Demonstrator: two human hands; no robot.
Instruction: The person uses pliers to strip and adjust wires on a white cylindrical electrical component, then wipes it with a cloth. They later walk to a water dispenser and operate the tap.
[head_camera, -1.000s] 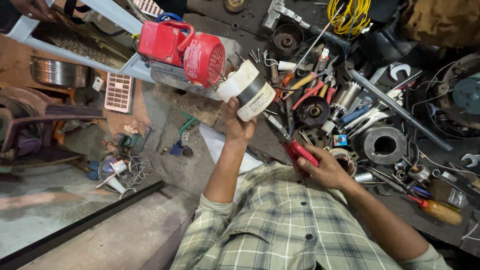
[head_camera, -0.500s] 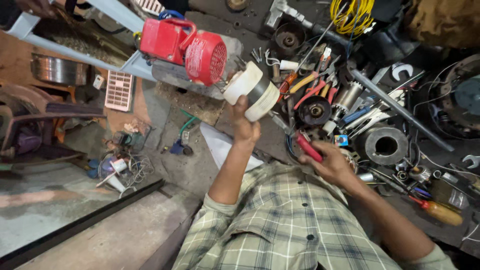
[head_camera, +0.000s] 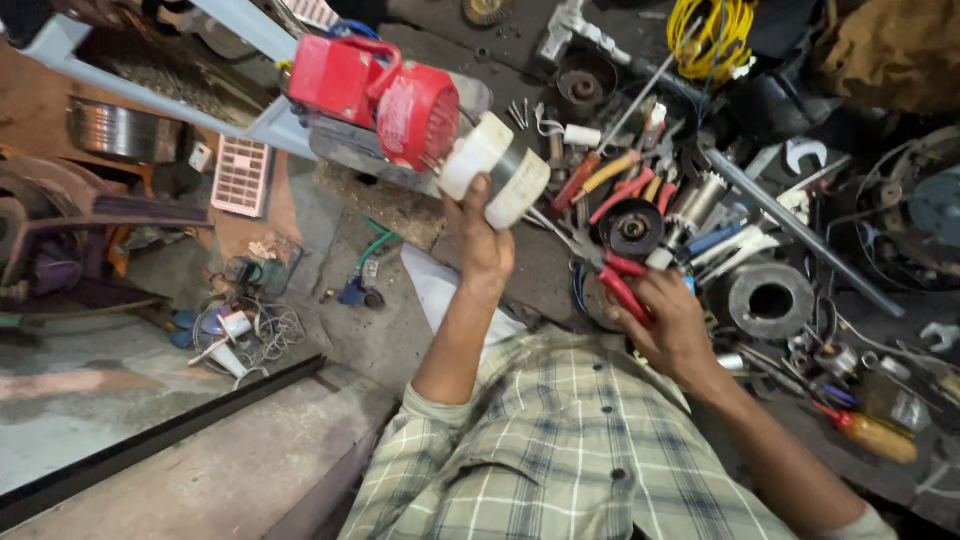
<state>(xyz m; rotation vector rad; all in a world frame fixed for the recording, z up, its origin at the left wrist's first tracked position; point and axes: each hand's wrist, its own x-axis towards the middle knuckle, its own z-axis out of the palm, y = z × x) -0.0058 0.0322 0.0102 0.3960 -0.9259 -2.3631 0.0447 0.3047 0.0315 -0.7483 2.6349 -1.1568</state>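
My left hand (head_camera: 483, 243) is raised and grips a white cylindrical motor part (head_camera: 495, 170) with a dark metal band around its middle. The part is held up close to a red motor machine (head_camera: 375, 90) on a grey frame. My right hand (head_camera: 672, 322) rests lower on the cluttered bench and is closed on red-handled pliers (head_camera: 620, 282), whose jaws point left toward the motor part. Both arms wear checked shirt sleeves.
The bench at right is crowded with tools: screwdrivers (head_camera: 875, 435), a metal ring (head_camera: 770, 300), a long steel bar (head_camera: 800, 230), a coil of yellow wire (head_camera: 710, 25). A white paper (head_camera: 440, 290) lies under my left arm. A steel bowl (head_camera: 125, 130) sits far left.
My left hand has lifted the white motor part up and left, closer to the red machine. My right hand with the pliers has shifted slightly right and down.
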